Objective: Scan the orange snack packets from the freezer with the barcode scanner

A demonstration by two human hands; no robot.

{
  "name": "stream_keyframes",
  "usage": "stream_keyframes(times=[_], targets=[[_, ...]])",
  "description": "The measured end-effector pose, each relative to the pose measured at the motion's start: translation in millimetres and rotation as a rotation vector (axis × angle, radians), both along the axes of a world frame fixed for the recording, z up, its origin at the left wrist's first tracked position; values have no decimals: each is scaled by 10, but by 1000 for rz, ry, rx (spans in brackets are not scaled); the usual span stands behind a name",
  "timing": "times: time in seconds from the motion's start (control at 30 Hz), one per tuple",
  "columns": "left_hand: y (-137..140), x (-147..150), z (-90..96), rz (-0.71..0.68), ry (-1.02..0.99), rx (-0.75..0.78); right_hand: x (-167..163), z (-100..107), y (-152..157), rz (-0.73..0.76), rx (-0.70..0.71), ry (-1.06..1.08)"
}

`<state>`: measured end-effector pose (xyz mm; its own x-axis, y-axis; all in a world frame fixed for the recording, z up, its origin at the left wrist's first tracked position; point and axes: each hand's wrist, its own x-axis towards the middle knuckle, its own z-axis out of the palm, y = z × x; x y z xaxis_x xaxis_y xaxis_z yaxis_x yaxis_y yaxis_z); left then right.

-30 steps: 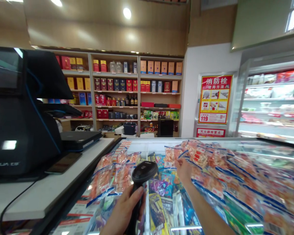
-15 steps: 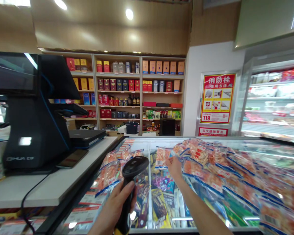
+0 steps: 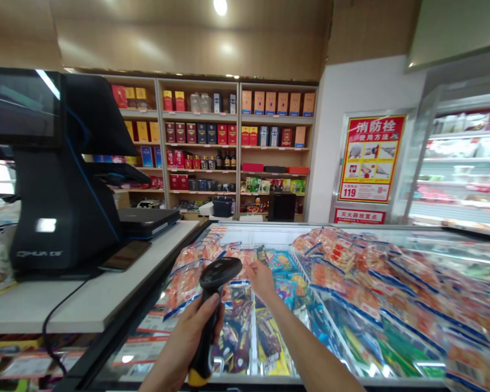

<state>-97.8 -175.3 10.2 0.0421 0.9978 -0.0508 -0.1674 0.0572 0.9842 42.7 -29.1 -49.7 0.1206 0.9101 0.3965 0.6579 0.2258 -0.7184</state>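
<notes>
My left hand (image 3: 198, 322) is wrapped round the handle of a black barcode scanner (image 3: 220, 272) with a yellow base, its head tilted up and to the right. My right hand (image 3: 261, 279) is closed on the right edge of a clear food packet (image 3: 245, 257) with orange-pink contents and a blue border. The scanner head partly hides this packet. Just left of it lies a small pile of similar packets (image 3: 185, 283) on the freezer's glass top. A larger pile of the same packets (image 3: 351, 261) spreads to the right.
Below the glass, the chest freezer (image 3: 265, 235) holds colourful ice-cream packs (image 3: 271, 340) in wire-divided sections. At left, a white counter (image 3: 77, 307) carries a black checkout terminal (image 3: 61, 207) and a phone (image 3: 126, 256). Shelves of boxes (image 3: 200, 136) stand behind.
My right hand has carried the packet leftward, from beside the large pile to behind the scanner, near the small pile. The scanner has shifted slightly; the view has tilted a little.
</notes>
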Motion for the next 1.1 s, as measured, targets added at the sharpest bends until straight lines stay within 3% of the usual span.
stream_keyframes(times=[0.1,0.23,0.37,0.47,0.53,0.6,0.73,0.83,0.93,1.1], targets=[[56,59,-38,-5,-16,-8,204,15,20,-20,20,-41],[103,221,-74,-19,-28,-14,757,74,-19,-165,43,-147],[103,398,-63,-29,-9,-6,1336,90,-138,-365,74,-397],[109,474,-53,-35,-3,-11,1587,9,-209,-462,-8,-568],[117,502,-51,-48,-6,-15,1627,-66,-222,-457,-77,-632],[122,518,-44,-61,-8,-16,1578,-123,-208,-348,-95,-651],[111,520,-13,-64,-9,-14,1408,-131,-155,-31,41,-550],[106,480,-3,-76,8,-23,1415,-98,-147,-139,88,-470],[113,435,-11,-109,25,-35,1537,-111,-147,-309,-18,-460],[99,442,9,-106,30,-6,1624,-214,-65,-312,-65,-318]])
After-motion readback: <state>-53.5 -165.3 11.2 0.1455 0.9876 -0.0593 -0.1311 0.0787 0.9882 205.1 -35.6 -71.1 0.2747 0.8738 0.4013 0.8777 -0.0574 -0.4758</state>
